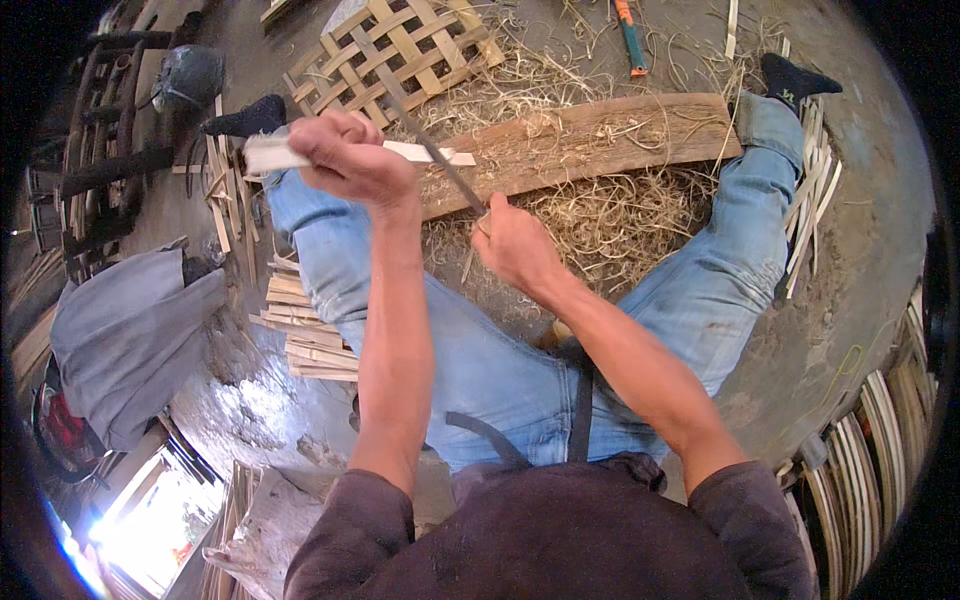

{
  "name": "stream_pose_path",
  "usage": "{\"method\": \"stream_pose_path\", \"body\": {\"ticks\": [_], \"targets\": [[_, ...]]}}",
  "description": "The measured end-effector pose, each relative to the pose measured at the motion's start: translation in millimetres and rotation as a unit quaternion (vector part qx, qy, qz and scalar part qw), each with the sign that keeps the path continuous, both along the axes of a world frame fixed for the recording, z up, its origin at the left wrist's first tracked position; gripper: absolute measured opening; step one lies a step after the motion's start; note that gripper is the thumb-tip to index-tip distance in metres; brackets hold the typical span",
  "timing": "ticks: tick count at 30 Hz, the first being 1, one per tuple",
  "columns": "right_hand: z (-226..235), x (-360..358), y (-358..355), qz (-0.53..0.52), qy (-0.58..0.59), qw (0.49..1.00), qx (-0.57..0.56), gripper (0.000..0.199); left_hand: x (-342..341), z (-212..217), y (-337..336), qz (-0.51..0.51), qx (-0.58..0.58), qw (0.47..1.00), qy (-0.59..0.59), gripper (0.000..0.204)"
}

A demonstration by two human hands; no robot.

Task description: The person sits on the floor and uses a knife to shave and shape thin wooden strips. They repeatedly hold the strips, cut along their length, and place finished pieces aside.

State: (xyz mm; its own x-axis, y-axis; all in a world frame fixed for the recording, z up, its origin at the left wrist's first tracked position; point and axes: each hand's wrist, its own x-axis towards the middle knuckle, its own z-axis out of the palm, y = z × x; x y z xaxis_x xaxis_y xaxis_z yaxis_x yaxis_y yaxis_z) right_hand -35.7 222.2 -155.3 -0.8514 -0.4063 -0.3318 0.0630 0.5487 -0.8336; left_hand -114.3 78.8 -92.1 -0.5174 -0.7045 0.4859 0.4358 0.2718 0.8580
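Observation:
My left hand [355,160] is closed around a pale, flat strip of split bamboo or wood [432,154], whose ends stick out on both sides of the fist. A long narrow knife [450,172] is gripped in my right hand [515,245], its blade slanting up and left across the strip. Whether the edge touches the strip, I cannot tell. Beneath the blade lies a worn wooden plank [610,145], set crosswise between my lower legs. Thin curled shavings [620,225] cover parts of it and heap up around it.
Beyond the plank rests an open-weave lattice of flat strips [400,55]. A tool with an orange and green handle [632,40] lies farther right. Cut strips are stacked by my left thigh [310,330] and outside my right leg [815,200]. Grey cloth [130,340] hangs at left.

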Motion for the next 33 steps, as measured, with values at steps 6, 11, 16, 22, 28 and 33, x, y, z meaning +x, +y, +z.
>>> {"method": "stream_pose_path", "body": {"ticks": [6, 11, 16, 22, 28, 33], "targets": [[32, -10, 8, -0.044, 0.082, 0.994, -0.058, 0.034, 3, 0, 7, -0.032, 0.046, 0.998, -0.012, 0.055], [12, -5, 23, -0.035, -0.008, 0.999, -0.007, 0.036, -1, 2, 28, -0.083, 0.013, 0.996, 0.018, 0.053], [13, 8, 22, -0.025, 0.023, 0.999, 0.005, 0.037, 4, 0, 35, -0.123, 0.011, 0.991, 0.046, 0.051], [9, 9, 27, -0.024, 0.078, 0.997, -0.016, 0.034, 11, -5, 31, -0.105, 0.006, 0.993, 0.054, 0.050], [2, 5, 30, -0.025, 0.020, 0.999, 0.020, 0.035, 12, -12, 47, -0.115, 0.044, 0.992, 0.032, 0.053], [2, 5, 32, -0.024, 0.023, 0.999, 0.013, 0.031, 23, -29, 50, -0.128, 0.053, 0.990, -0.004, 0.059]]}}
